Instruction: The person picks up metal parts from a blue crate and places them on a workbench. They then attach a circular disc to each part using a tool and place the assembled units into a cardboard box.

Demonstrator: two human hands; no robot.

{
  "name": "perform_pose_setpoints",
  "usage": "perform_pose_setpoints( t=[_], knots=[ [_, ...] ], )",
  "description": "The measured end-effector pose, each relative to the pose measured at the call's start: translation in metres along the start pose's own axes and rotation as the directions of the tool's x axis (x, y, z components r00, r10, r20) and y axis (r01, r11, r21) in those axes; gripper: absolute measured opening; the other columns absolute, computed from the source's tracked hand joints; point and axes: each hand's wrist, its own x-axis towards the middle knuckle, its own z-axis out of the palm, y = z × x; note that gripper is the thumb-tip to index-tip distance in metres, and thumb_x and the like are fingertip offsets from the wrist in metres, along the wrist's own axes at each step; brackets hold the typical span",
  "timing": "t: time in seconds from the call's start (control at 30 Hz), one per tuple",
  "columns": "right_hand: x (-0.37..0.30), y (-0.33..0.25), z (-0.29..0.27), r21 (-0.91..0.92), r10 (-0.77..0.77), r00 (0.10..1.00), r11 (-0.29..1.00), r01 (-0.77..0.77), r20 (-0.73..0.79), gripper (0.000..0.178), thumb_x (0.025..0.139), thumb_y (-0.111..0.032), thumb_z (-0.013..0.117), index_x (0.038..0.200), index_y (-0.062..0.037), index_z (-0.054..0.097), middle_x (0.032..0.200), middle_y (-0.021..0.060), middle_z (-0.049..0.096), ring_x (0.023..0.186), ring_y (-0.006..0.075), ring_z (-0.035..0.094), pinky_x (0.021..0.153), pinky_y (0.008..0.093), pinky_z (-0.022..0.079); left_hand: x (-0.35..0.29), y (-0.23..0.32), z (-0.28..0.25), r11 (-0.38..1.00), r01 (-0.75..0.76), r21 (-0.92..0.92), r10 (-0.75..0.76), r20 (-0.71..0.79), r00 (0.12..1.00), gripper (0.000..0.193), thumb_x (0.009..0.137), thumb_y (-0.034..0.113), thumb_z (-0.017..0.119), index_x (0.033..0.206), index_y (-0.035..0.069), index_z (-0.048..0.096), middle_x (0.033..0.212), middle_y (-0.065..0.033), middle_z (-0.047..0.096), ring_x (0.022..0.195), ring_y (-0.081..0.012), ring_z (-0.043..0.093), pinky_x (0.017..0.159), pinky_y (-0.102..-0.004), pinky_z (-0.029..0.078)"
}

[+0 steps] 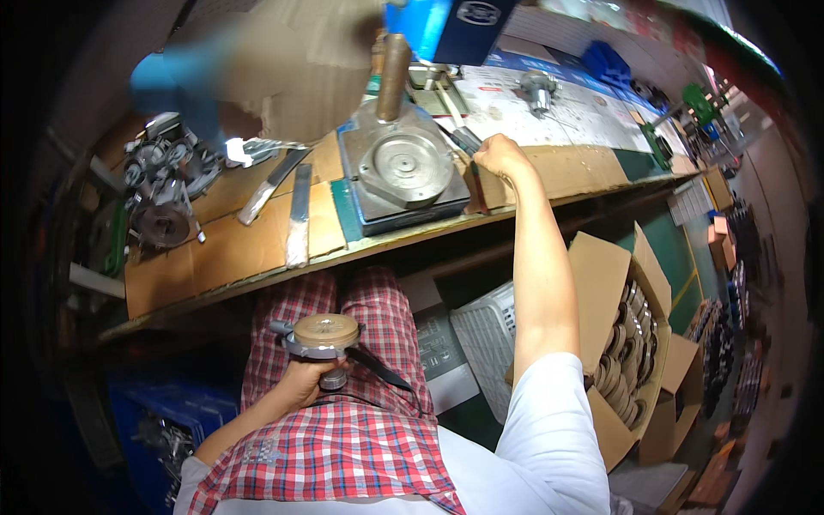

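Note:
My left hand [300, 384] is closed around the underside of a round metal housing [324, 335], held upright over my lap. A tan disc covers its top, and a short stub sticks out at its left. Stretched forward over the bench, my right hand [502, 159] is closed on a dark, slim tool [466, 142]; its kind is hard to make out. Left of that hand stands a press base [405, 167] with a round metal fixture on it and a steel column [393, 77] behind. A small tray [438, 90] with a pale stick lies behind the tool.
On the bench's left, metal parts [163, 172] are heaped near two flat bars [299, 206]. Another metal housing [539, 90] stands at the back right. Below right, a cardboard box [601, 266] holds many discs. A blue crate [172, 403] sits lower left. A blurred shape blocks the upper left.

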Motion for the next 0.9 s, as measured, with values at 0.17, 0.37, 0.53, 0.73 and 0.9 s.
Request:
perform_pose_setpoints(
  t=[0.17,0.37,0.53,0.73,0.9],
  knots=[
    [-0.026,0.022,-0.001,-0.010,0.051,0.990,0.999,-0.053,-0.128,0.027,0.083,-0.025,0.071,0.094,-0.0001,0.072,0.088,0.0223,0.071,0.085,0.0336,0.069,0.080,0.0406,0.052,0.001,0.009,0.007,0.999,0.051,0.010,-0.051,-0.033,0.998,0.027,0.088,-0.001,0.069,0.113,0.003,0.061,0.098,-0.0075,0.067,0.090,-0.0181,0.066,0.080,-0.0333,0.056],
    [-0.042,0.010,0.022,-0.107,-0.009,0.960,0.994,-0.022,-0.279,0.047,0.090,-0.039,0.066,0.125,-0.0084,0.061,0.128,0.0208,0.057,0.124,0.0376,0.050,0.104,0.0475,0.041,-0.001,0.006,0.010,0.998,0.053,-0.022,-0.053,0.002,0.999,0.030,0.087,-0.001,0.070,0.115,0.003,0.060,0.099,-0.0074,0.067,0.090,-0.0183,0.066,0.079,-0.0328,0.056],
    [-0.043,0.020,0.039,-0.123,0.134,0.961,0.978,-0.167,-0.243,0.086,0.085,-0.061,0.062,0.145,-0.0022,0.041,0.145,0.0253,0.042,0.135,0.0430,0.036,0.111,0.0570,0.028,-0.003,0.007,0.015,1.000,0.020,-0.002,-0.020,-0.032,0.999,0.034,0.086,-0.003,0.070,0.118,0.003,0.060,0.102,-0.0076,0.067,0.087,-0.0184,0.067,0.079,-0.0327,0.057],
    [-0.038,0.031,0.061,-0.103,-0.044,0.844,0.995,-0.014,-0.535,0.054,0.091,-0.040,0.063,0.134,-0.0090,0.055,0.139,0.0196,0.048,0.130,0.0409,0.041,0.107,0.0550,0.030,0.001,0.002,0.010,1.000,0.011,0.004,-0.011,-0.006,1.000,0.034,0.084,-0.004,0.071,0.116,0.000,0.059,0.100,-0.0094,0.067,0.088,-0.0194,0.067,0.079,-0.0321,0.058],
    [-0.037,0.051,0.050,-0.060,-0.108,0.727,0.994,0.092,-0.678,0.026,0.092,-0.020,0.063,0.112,-0.0057,0.069,0.117,0.0168,0.062,0.110,0.0365,0.056,0.095,0.0477,0.043,0.007,-0.010,0.007,0.998,-0.059,0.020,0.059,0.007,0.998,0.034,0.081,-0.004,0.074,0.113,0.000,0.061,0.100,-0.0091,0.067,0.087,-0.0176,0.066,0.078,-0.0314,0.057]
  ],
)
